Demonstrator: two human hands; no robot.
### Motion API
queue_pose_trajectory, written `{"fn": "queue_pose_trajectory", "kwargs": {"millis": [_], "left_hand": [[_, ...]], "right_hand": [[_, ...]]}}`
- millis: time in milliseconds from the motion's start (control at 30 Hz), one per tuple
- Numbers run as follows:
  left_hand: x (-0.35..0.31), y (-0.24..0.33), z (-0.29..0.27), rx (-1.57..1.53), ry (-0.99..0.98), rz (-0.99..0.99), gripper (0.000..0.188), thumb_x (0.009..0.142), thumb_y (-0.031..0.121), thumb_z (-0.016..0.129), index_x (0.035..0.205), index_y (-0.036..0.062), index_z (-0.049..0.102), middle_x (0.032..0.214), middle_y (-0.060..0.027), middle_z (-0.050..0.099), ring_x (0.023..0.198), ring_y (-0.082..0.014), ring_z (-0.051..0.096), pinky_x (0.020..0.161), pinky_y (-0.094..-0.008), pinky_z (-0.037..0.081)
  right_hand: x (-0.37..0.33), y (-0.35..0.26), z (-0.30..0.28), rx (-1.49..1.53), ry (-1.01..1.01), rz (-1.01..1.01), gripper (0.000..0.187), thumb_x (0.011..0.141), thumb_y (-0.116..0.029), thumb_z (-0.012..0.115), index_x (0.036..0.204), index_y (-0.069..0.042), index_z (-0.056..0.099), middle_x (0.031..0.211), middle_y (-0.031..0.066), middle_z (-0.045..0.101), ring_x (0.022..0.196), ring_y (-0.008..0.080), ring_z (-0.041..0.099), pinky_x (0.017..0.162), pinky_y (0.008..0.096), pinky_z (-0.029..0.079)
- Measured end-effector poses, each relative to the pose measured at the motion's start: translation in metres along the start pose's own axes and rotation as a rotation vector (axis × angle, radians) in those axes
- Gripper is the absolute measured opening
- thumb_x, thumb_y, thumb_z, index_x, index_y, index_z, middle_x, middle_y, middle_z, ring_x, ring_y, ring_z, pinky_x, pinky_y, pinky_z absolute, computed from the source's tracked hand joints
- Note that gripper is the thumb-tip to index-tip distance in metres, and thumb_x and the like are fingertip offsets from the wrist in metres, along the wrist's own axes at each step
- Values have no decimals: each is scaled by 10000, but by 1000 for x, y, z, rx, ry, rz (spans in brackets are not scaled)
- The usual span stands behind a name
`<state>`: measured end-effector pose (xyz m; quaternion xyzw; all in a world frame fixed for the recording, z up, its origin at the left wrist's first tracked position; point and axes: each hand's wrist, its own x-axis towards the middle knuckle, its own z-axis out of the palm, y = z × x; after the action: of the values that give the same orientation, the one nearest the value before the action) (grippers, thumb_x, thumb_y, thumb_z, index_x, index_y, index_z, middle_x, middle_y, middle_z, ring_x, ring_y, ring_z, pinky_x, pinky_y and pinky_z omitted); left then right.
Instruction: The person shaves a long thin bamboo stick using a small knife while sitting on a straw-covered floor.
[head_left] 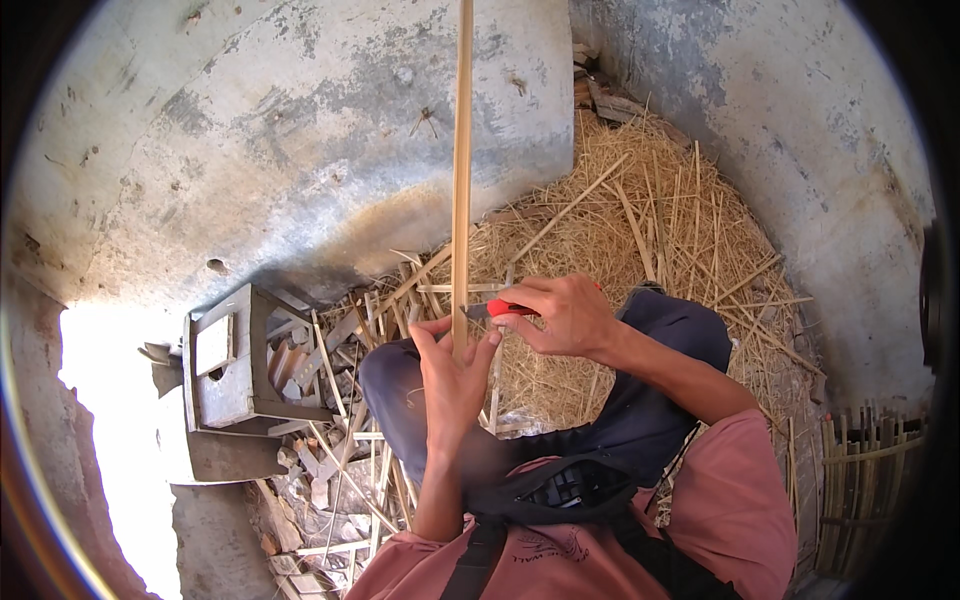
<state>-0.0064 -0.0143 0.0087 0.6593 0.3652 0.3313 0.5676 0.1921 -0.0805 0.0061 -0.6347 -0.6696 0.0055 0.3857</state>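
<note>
A long, pale bamboo strip rises upright from my left hand toward the top of the view. The fingers and thumb of that hand close around its lower end. My right hand grips a red-handled utility knife, its dark blade pointing left. The blade tip meets or nearly meets the strip's right edge, just above my left thumb; whether it has cut in, I cannot tell. Both hands are in front of my crossed legs.
Fine shavings and loose bamboo strips cover the ground ahead and to the right. A worn wooden box frame stands at left beside rubble. Weathered walls enclose the spot. A slatted bamboo piece leans at lower right.
</note>
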Motion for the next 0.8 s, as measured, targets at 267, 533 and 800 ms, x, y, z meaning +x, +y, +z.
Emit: {"fn": "queue_pose_trajectory", "kwargs": {"millis": [267, 533, 800], "left_hand": [[-10, -5, 0, 72, 10, 50, 450, 1035, 72, 756, 1262, 9, 373, 933, -91, 670, 746, -44, 555, 593, -225, 435], [-16, 5, -8, 183, 16, 72, 385, 1079, 132, 705, 1236, -28, 391, 912, -126, 726, 654, -61, 543, 535, -261, 425], [-24, 2, -9, 164, 8, 69, 353, 1107, 154, 660, 1235, -42, 397, 894, -117, 740, 644, -53, 533, 532, -246, 412]], "right_hand": [[7, 3, -6, 48, 39, 26, 298, 989, -413, 749, 1065, -134, 820, 844, 92, 761, 674, 318, 734, 603, 431, 577], [7, 3, -5, 30, 34, 9, 260, 961, -356, 799, 1051, -113, 823, 885, 78, 785, 689, 289, 747, 598, 389, 577], [12, 7, -7, 36, 96, 9, 285, 951, -342, 814, 1059, -78, 826, 870, 98, 790, 671, 275, 752, 596, 374, 581]]}}
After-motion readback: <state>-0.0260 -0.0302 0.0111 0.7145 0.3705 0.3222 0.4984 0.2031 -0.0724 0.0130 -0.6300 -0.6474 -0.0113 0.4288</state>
